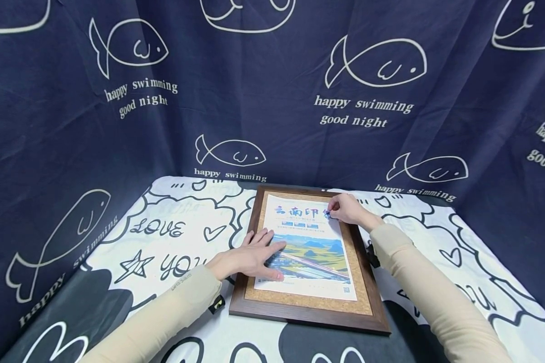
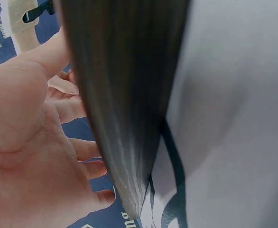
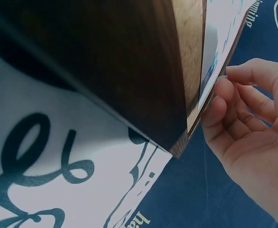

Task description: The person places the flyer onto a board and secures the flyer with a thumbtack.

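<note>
A printed poster with blue Chinese characters and a landscape picture lies on a corkboard in a dark brown wooden frame. My left hand rests across the frame's left side, fingers spread over the poster's left part. Its palm shows beside the frame edge in the left wrist view. At the poster's upper right, the curled fingers of my right hand pinch a small dark blue thing against the last printed character. I cannot tell its kind. The right wrist view shows thumb and fingertips together just beyond the frame's edge.
The board lies on a table with a black-and-white doodle cloth. Dark blue curtains with white fish drawings hang behind and at both sides. Each beige sleeve has a dark strap near the wrist; the left strap sits by the frame's left side.
</note>
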Demonstrator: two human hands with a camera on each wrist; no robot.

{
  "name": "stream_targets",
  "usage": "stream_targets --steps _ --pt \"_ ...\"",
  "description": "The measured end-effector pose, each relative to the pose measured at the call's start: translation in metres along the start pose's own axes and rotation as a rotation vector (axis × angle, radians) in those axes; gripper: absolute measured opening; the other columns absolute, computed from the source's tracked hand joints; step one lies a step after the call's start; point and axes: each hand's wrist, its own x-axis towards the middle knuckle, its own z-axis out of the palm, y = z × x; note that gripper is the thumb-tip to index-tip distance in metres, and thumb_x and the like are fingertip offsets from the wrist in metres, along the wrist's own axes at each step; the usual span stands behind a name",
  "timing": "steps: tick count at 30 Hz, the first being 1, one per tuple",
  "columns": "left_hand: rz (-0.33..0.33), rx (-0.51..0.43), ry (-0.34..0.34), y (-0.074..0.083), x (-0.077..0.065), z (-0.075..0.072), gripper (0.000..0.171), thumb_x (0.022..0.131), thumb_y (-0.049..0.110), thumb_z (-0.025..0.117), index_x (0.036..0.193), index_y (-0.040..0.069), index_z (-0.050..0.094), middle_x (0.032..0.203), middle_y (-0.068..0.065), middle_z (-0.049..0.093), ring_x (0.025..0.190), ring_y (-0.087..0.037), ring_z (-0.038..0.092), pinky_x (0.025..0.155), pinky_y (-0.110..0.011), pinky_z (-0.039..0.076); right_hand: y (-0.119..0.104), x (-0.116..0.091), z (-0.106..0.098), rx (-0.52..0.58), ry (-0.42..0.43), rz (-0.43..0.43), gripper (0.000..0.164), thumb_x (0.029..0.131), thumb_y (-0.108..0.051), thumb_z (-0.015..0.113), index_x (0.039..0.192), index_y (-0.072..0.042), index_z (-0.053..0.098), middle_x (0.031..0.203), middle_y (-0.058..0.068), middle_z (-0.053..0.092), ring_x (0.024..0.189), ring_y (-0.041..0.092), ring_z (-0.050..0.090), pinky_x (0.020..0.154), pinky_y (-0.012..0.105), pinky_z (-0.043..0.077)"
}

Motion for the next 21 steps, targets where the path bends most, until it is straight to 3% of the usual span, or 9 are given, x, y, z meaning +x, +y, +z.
stream_targets --steps 4,15,21 --pt "0.001 -0.001 0.0 0.0006 -0.0003 -0.0004 0.085 0.085 0.064 0.058 0.154 0.026 0.026 0.164 -0.013 0.009 0.152 -0.029 0.001 0.121 -0.054 0.001 -0.0003 -0.0001 0.0007 0.011 -0.009 -0.001 0.005 0.081 0.002 0.063 0.082 0.002 0.068 0.072 0.01 0.067 0.057 0.012 0.054 0.053 0.024 0.046" --pt "-0.009 -0.013 -0.008 0.0019 -0.001 -0.0017 0.086 0.085 0.064 0.059 0.154 0.026 0.026 0.164 -0.012 0.008 0.152 -0.029 0.001 0.121 -0.054 0.0 -0.0022 0.0013 0.0011 0.243 -0.031 0.073 0.009 0.084 0.001 0.069 0.082 0.005 0.061 0.066 0.017 0.066 0.051 0.017 0.063 0.05 0.033 0.056" --pt "-0.012 -0.006 -0.007 0.002 -0.0004 -0.0015 0.086 0.085 0.064 0.06 0.154 0.026 0.026 0.164 -0.012 0.009 0.152 -0.028 0.001 0.121 -0.054 0.001 -0.0033 0.0027 -0.0004 0.285 -0.02 0.103 0.012 0.082 0.001 0.071 0.082 0.005 0.06 0.068 0.016 0.068 0.051 0.018 0.063 0.051 0.034 0.055"
